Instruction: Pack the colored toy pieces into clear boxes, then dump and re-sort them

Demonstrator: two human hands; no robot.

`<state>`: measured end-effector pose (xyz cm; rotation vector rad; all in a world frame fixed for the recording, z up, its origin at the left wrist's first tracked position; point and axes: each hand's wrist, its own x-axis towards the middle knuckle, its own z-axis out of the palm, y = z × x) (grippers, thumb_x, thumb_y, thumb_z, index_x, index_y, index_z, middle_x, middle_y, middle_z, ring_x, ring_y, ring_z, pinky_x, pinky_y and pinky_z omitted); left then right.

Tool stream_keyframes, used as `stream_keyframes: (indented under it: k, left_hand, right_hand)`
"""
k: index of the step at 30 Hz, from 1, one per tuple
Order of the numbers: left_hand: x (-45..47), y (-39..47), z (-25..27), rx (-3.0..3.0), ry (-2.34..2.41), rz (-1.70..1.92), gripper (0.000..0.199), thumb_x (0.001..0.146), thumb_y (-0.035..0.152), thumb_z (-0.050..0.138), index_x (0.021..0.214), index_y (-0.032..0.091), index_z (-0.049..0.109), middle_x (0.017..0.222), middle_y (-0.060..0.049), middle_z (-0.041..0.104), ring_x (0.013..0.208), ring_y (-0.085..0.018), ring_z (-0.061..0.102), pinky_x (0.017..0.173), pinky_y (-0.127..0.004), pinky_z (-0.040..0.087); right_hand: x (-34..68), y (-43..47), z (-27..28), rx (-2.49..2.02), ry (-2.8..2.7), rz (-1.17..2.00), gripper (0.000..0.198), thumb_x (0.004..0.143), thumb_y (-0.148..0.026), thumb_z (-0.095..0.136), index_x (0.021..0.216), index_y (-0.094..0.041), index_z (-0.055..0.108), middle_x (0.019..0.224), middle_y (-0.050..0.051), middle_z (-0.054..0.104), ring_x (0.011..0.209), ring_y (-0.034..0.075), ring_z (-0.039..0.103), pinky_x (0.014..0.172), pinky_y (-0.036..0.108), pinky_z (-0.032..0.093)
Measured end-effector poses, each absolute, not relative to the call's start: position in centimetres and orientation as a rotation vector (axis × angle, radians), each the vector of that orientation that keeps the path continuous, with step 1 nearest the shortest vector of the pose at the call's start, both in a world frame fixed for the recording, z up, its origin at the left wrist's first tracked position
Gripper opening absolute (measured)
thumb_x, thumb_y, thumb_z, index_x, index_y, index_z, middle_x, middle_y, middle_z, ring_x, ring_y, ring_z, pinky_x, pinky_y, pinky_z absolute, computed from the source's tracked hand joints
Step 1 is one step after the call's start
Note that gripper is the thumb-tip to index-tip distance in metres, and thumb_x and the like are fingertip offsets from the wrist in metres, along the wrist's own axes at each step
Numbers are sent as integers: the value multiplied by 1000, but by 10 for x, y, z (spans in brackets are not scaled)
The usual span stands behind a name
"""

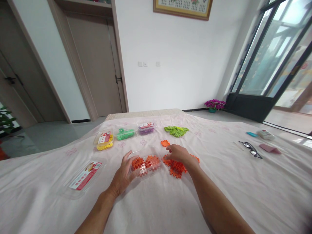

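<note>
Noting a labelled lid (85, 175) nearest us. Our left hand (124, 172) has fingers spread around the clear tub (146, 152), orange pieces (152, 161) inside. Our right hand (177, 152), fingers curled, partly blocks the loose orange pile (176, 170); we cannot tell any pinch. Glasses (253, 151) well right. Beyond: three filled tubs (104, 137), lime-green pile (176, 131).

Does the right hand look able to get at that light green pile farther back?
Probably yes: the light green pile lies beyond the right hand, and nothing seems to stand between them; the loose orange piece lies off to the left.
</note>
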<state>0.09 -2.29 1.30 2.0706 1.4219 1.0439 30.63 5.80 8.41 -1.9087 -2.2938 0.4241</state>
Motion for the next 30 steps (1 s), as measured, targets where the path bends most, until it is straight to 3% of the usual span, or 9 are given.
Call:
stream_keyframes:
  k: [5,12,17,21,26,30]
  left_hand:
    - [1,-23,13,2082,1425,1050,55,92,56,52,139,27,52,160,-11,25,147,-30,31,118,-50,33]
    - [0,-22,12,2087,1431,1041,57,92,57,52,140,27,52,160,-11,24,147,-31,31,118,-50,34]
    - [0,-21,11,2095,1409,1048,58,92,58,51,140,26,51,160,-11,23,148,-31,29,119,-51,32]
    - [1,-22,11,2083,1409,1027,59,92,59,49,141,25,49,160,-11,21,150,-30,24,121,-52,28]
    - [2,-24,16,2058,1409,1008,60,92,60,49,141,25,48,160,-12,19,149,-32,24,121,-54,25]
    - [2,-25,18,2051,1412,1008,61,91,61,50,140,25,50,160,-12,19,149,-33,25,121,-55,25]
  right_hand:
    - [303,56,75,-1875,-2434,427,66,55,-35,87,118,-26,71,116,9,70,97,28,66,71,29,42]
    - [313,71,64,-1843,-2256,480,25,64,-31,82,86,-22,74,91,4,73,84,20,65,63,25,35]
    - [317,92,52,-1737,-1991,485,10,75,-28,71,81,-20,70,76,1,70,70,15,61,60,24,34]
    - [314,113,42,-1713,-1796,450,12,80,-28,66,83,-18,71,78,3,72,74,16,63,63,23,39]
    - [309,128,44,-1907,-1823,330,32,76,-35,72,100,-14,73,103,11,72,90,21,65,70,24,42]
    - [306,132,54,-2025,-1940,392,30,73,-40,74,91,-16,74,94,10,73,87,23,66,66,25,41]
